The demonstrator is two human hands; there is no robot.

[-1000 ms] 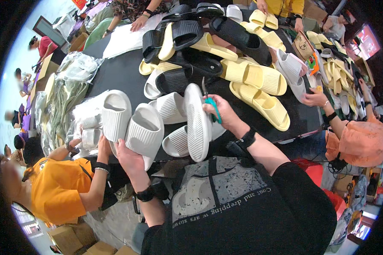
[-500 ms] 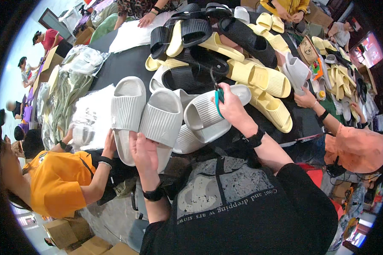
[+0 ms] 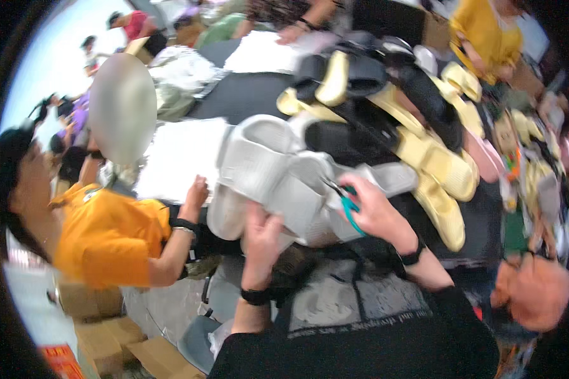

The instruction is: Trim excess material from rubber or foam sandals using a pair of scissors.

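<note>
My left hand [image 3: 263,239] grips a light grey slide slipper [image 3: 259,155] at its near end. A second grey slipper [image 3: 300,201] lies against it on the right, partly overlapped. My right hand [image 3: 384,213] is closed round teal-handled scissors [image 3: 349,213]. Their metal blades point up and left, close to the grey slippers; whether they touch anything is blurred. Another grey slipper [image 3: 395,179] lies just beyond my right hand.
Black slippers [image 3: 367,76] and yellow slippers [image 3: 446,170] are heaped on the black table [image 3: 231,98]. On the left, a person in an orange shirt [image 3: 110,237] sits close by white packaging [image 3: 183,158]. Cardboard boxes [image 3: 107,338] stand low left.
The whole view has swung, shifting the table rightward in it. The grey slippers are now bunched closer together, and the scissors have come down beside them. The left-hand person's hand has left the grey slipper.
</note>
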